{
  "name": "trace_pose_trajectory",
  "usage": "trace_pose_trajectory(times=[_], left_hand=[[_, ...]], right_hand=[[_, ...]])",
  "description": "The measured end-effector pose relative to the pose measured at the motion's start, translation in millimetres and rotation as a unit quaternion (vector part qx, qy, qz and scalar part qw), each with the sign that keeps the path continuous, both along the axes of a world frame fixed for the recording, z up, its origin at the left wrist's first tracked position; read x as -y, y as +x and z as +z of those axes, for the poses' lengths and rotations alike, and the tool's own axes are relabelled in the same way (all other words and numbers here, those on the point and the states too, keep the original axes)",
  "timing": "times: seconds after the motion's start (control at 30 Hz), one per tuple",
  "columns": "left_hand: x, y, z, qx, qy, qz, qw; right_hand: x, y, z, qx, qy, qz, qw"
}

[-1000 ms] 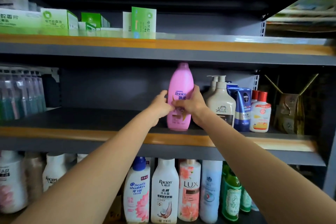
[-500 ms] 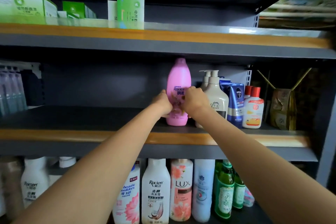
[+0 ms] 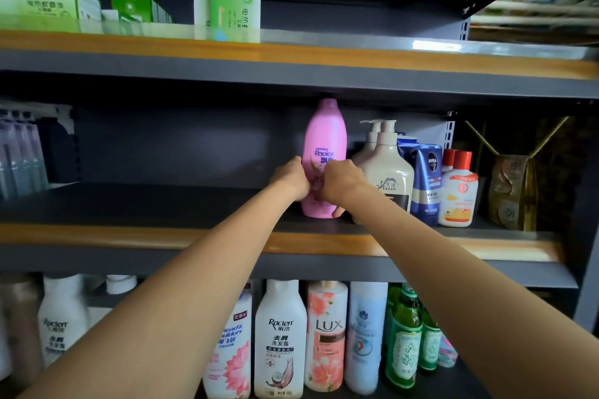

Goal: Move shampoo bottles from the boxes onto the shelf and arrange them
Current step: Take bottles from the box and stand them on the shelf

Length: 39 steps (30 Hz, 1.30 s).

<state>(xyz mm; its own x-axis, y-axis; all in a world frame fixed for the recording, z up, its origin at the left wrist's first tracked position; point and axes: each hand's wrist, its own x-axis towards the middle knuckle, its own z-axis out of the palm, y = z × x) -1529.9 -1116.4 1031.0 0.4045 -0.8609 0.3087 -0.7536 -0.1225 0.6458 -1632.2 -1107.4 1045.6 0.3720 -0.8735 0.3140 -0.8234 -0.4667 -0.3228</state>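
While both arms reach in over the shelf edge, the left hand [image 3: 293, 179] and right hand [image 3: 340, 183] grip the pink shampoo bottle [image 3: 325, 146] on the middle shelf [image 3: 136, 204].

Nearest, on the bottom level, stand a Head & Shoulders bottle [image 3: 231, 353], a white Raclen bottle [image 3: 280, 338], a LUX bottle [image 3: 326, 334], a pale blue bottle [image 3: 365, 334] and green glass bottles [image 3: 403, 340] to the right. Farther in, the pink bottle stands upright, its base on the middle shelf; the left hand's fingers curl round its left side and the right hand's round its lower right side, the two hands almost meeting across the label. Just right of it are cream pump bottles [image 3: 387, 168], then blue Nivea tubes [image 3: 428, 178], red-capped white bottles [image 3: 458, 188] and a brown gift bag [image 3: 512, 191]. Farthest up, green boxes [image 3: 55, 0] sit on the top shelf [image 3: 291, 58].
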Motion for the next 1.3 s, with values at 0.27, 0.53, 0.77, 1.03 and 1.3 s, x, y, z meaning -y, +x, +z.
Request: trace_pose_trajectory(times=[0.27, 0.53, 0.77, 1.03, 1.3], left_hand=[[-22, 1, 7, -0.041, 0.047, -0.084, 0.995], [-25, -4, 11, 0.024, 0.066, -0.096, 0.993], [-62, -5, 7, 0.201, -0.110, -0.010, 0.973], [-164, -34, -75, 0.323, -0.300, -0.108, 0.891], [-228, -47, -279, 0.401, 0.110, -0.336, 0.845]], right_hand=[[1, 12, 4, -0.038, -0.049, -0.035, 0.997], [10, 20, 0, -0.075, -0.065, -0.051, 0.994], [-27, 4, 5, -0.088, -0.194, -0.014, 0.977], [-109, -77, -64, 0.011, -0.355, 0.136, 0.925], [-145, -100, -273, -0.438, 0.222, 0.251, 0.834]])
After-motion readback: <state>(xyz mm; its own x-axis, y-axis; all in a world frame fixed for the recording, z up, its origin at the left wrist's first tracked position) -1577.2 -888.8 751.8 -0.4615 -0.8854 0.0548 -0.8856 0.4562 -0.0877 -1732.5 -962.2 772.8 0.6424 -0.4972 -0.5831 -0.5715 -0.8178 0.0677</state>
